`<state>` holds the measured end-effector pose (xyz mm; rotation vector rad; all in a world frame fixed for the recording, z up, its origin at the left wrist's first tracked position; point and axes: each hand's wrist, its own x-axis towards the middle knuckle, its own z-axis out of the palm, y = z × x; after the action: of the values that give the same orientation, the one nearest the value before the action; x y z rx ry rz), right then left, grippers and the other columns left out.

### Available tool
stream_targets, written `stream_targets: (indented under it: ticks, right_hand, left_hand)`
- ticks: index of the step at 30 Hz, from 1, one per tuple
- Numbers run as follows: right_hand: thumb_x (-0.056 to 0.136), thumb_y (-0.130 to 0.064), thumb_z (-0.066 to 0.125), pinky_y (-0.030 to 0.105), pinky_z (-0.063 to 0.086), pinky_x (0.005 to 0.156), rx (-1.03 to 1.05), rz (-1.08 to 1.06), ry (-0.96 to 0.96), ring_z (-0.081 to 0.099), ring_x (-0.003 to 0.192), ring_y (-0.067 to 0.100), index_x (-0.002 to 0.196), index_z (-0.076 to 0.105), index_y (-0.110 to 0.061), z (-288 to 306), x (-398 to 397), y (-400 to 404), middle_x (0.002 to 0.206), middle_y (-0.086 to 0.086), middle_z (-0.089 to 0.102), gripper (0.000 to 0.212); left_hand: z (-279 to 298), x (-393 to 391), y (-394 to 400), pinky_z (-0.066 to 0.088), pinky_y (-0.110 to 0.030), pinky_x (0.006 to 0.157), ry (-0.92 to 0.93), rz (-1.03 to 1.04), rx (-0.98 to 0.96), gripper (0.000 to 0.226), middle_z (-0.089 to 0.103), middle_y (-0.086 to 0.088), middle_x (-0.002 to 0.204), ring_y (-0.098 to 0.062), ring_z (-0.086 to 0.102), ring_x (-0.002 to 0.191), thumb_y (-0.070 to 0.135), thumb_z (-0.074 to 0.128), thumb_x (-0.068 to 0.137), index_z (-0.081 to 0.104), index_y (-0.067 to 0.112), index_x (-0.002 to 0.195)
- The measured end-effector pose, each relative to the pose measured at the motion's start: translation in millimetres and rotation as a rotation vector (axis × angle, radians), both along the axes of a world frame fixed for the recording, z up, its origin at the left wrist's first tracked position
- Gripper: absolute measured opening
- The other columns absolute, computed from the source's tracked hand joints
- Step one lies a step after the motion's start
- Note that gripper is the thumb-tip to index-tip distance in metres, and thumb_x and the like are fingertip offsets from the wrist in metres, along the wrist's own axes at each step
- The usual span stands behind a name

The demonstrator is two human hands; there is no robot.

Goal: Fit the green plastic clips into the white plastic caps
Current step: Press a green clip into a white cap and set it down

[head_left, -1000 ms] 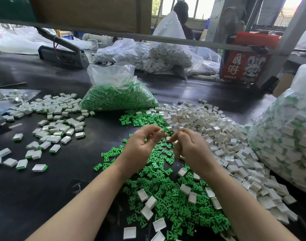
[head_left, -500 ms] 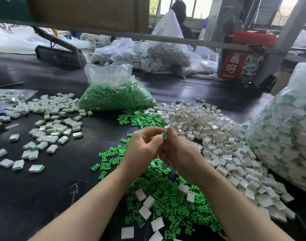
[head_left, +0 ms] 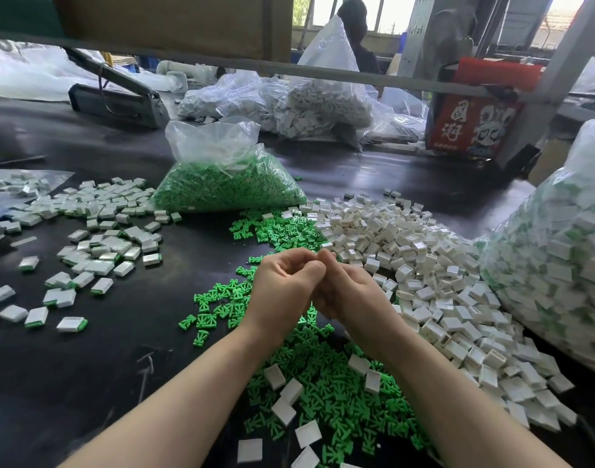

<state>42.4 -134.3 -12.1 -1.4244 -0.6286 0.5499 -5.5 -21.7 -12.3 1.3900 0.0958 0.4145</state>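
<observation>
Forearms come in low over the loose green clips (head_left: 326, 393), my left hand (head_left: 282, 288) and right hand (head_left: 348, 295) pressed together above the heap. Both sets of fingers are curled in toward one spot at the fingertips; whatever piece sits between them is hidden, so I cannot tell what either hand actually grips. My guess is a clip being pushed into a cap.

Risk as I judge it: a clip going in skewed and jamming, or the piece popping out of my pinch and dropping into the green heap, where a half-fitted one would be hard to spot. Pressing blind, with the fingers covering the joint, is what would cause it.

Counts: clips under my wrists, far too many to count, hundreds likely. About ten stray white caps (head_left: 291, 391) lie on top of them. To my right, a big pile of white caps (head_left: 424, 265), uncountable. To my left on the black table (head_left: 87, 383), finished pieces (head_left: 97, 244) scattered, several dozen. Further out, one bag of green clips (head_left: 228, 187), one bulging bag of finished pieces (head_left: 552, 251) at right, and clear bags of white parts (head_left: 306, 106) at the back, number unclear
</observation>
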Motion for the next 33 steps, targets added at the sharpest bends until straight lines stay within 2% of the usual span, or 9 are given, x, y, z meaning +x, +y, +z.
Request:
stream_targets:
  ticks: [2,5,7,10,12,19,29,31,33]
  right_hand:
    - [0.090,-0.054,0.045,0.017,0.034,0.036,-0.017,0.003,-0.032,0.046,0.048,0.014,0.092,0.064,0.007,1.1,1.0,-0.7,0.063,0.007,0.065,0.064]
    - [0.092,-0.053,0.042,0.014,0.035,0.037,-0.028,0.023,-0.079,0.049,0.044,0.013,0.074,0.072,-0.021,2.9,0.8,-2.0,0.064,0.012,0.065,0.047]
    - [0.093,-0.052,0.041,0.013,0.036,0.038,-0.033,0.028,-0.094,0.050,0.044,0.011,0.070,0.071,-0.027,3.2,-0.4,-2.1,0.062,0.008,0.064,0.045]
    - [0.094,-0.054,0.040,0.015,0.036,0.040,-0.052,0.001,-0.122,0.049,0.046,0.011,0.069,0.070,-0.032,2.9,-2.1,-0.2,0.059,0.001,0.063,0.045]
    - [0.094,-0.055,0.040,0.017,0.037,0.042,-0.059,-0.015,-0.146,0.049,0.047,0.013,0.070,0.070,-0.034,1.9,-2.7,1.0,0.059,-0.001,0.062,0.044]
    - [0.095,-0.054,0.039,0.027,0.042,0.047,-0.081,-0.052,-0.199,0.050,0.049,0.014,0.070,0.069,-0.035,-2.4,-1.8,1.6,0.056,-0.003,0.058,0.043]
    - [0.092,-0.054,0.045,0.031,0.040,0.049,-0.029,-0.058,-0.100,0.046,0.049,0.012,0.072,0.071,-0.028,-10.1,1.4,2.7,0.055,-0.007,0.055,0.042]
    - [0.093,-0.055,0.048,0.030,0.038,0.048,0.002,-0.053,-0.008,0.045,0.050,0.013,0.075,0.070,-0.019,-10.9,3.4,2.9,0.058,-0.002,0.055,0.045]
    - [0.093,-0.059,0.043,0.031,0.033,0.050,0.009,-0.009,0.094,0.043,0.054,0.018,0.082,0.067,-0.009,-10.1,6.5,1.1,0.067,0.013,0.053,0.057]
  left_hand:
    - [0.8,-0.2,1.5,0.034,-0.023,0.041,0.029,0.016,0.027,0.032,0.060,-0.042,0.083,-0.020,0.046,0.043,0.016,0.055,0.077,0.066,-0.011,0.088]
    - [0.8,-0.3,1.0,0.034,-0.026,0.041,0.048,-0.004,0.032,0.039,0.057,-0.045,0.079,-0.028,0.047,0.050,0.018,0.052,0.075,0.063,-0.016,0.091]
    - [1.2,0.0,0.6,0.036,-0.026,0.040,0.047,-0.024,0.022,0.038,0.059,-0.044,0.079,-0.029,0.052,0.047,0.016,0.051,0.074,0.063,-0.016,0.090]
    - [1.9,0.7,0.7,0.042,-0.030,0.048,0.044,-0.042,-0.007,0.027,0.060,-0.044,0.089,-0.043,0.057,0.058,0.016,0.051,0.075,0.070,-0.003,0.081]
    - [3.1,0.1,1.1,0.045,-0.030,0.048,0.044,-0.053,-0.033,0.025,0.060,-0.043,0.094,-0.045,0.057,0.065,0.016,0.052,0.075,0.076,0.009,0.079]
    - [3.3,0.6,3.0,0.047,-0.028,0.043,0.043,-0.123,-0.086,0.024,0.059,-0.045,0.098,-0.033,0.056,0.052,0.014,0.053,0.076,0.077,0.011,0.075]
    - [0.0,2.3,3.1,0.051,-0.035,0.047,0.056,-0.099,-0.070,0.023,0.061,-0.043,0.096,-0.039,0.057,0.059,0.016,0.054,0.078,0.075,0.007,0.078]
    - [-0.4,2.1,3.8,0.049,-0.032,0.045,0.059,-0.105,-0.053,0.023,0.060,-0.043,0.089,-0.036,0.056,0.055,0.015,0.053,0.078,0.072,0.000,0.077]
    - [-0.4,1.7,6.0,0.048,-0.030,0.044,0.067,-0.135,-0.035,0.022,0.061,-0.035,0.073,-0.027,0.056,0.049,0.015,0.054,0.078,0.068,-0.001,0.071]
